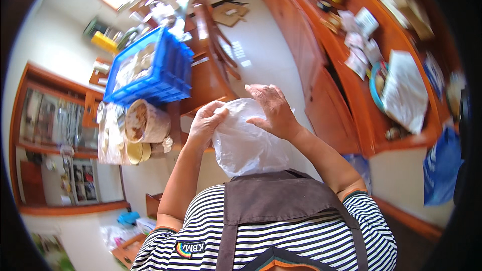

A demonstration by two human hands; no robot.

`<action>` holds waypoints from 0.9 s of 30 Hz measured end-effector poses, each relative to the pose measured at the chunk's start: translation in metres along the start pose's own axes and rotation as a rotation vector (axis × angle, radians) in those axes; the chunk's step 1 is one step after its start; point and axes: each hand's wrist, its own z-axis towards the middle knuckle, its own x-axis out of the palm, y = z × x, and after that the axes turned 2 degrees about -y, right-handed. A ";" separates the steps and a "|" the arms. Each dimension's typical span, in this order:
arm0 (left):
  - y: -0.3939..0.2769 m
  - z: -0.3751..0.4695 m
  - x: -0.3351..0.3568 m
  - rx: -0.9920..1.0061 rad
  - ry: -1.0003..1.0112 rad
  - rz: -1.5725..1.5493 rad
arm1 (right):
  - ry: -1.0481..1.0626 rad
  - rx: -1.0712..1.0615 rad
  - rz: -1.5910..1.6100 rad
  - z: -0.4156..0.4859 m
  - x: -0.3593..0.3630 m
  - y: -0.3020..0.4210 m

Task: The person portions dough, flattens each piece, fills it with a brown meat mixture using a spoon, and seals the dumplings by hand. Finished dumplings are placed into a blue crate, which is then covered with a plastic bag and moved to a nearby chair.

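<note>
A thin white plastic bag [248,143] hangs in front of my apron, its upper left edge pinched between the thumb and fingers of my left hand [208,120]. Over the bag's upper right side is my right hand [272,111], with its fingers spread and the thumb apart. Nothing shows between those fingers; whether the palm touches the plastic cannot be told.
To the left, a blue plastic crate [173,71] stands near a stained white bucket [160,124] and a yellow bowl [139,153]. A wooden chair [211,79] is beyond my left hand. On the right, a wooden cabinet [335,120] holds a turquoise basin [375,89] and papers.
</note>
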 end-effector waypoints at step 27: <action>-0.203 0.129 -0.280 0.371 -1.172 1.420 | 0.410 -0.351 0.147 0.549 0.414 -0.054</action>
